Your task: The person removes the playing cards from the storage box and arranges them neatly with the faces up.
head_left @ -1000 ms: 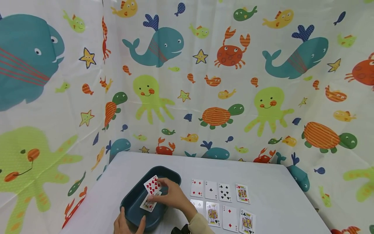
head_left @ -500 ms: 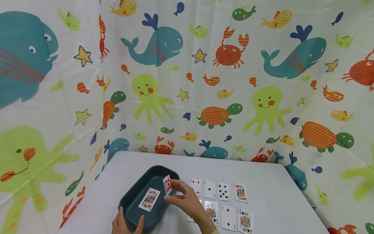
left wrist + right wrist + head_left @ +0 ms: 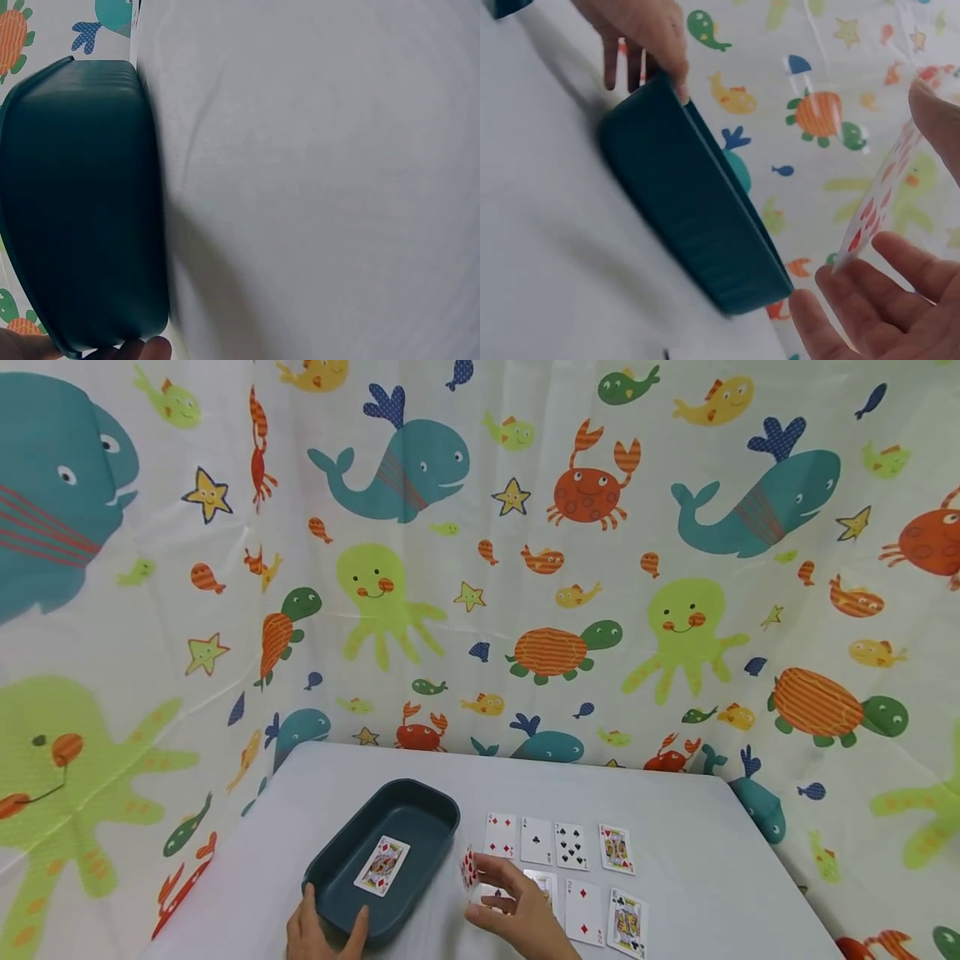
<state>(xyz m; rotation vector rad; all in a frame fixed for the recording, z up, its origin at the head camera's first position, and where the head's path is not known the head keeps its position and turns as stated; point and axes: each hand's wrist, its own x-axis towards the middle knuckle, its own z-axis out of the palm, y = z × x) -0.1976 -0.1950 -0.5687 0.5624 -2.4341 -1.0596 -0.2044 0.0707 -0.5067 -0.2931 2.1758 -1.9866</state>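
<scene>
My left hand (image 3: 322,931) grips the near end of a dark teal plastic tub (image 3: 423,831), thumb over the rim and fingers outside. One playing card, a face card of diamonds (image 3: 382,865), lies face up on the tub's floor. Between thumb and fingertips my right hand (image 3: 521,910) pinches a hearts card (image 3: 468,868), held on edge above the table, just right of the tub. In the right wrist view the same hearts card (image 3: 877,199) stands tilted, its red pips facing the tub side. The right hand partly covers the near row of cards.
Two rows of face-up cards lie right of the tub. The far row includes a diamonds card (image 3: 500,835), a spades card (image 3: 572,846) and a hearts face card (image 3: 617,848). Nearer are a two of diamonds (image 3: 583,912) and a clubs face card (image 3: 627,922). A patterned curtain (image 3: 480,693) hangs behind.
My right hand has carried the hearts card out of the tub, rightward and nearer, turning it on edge. The face card stays in the tub. The left hand keeps its grip.
</scene>
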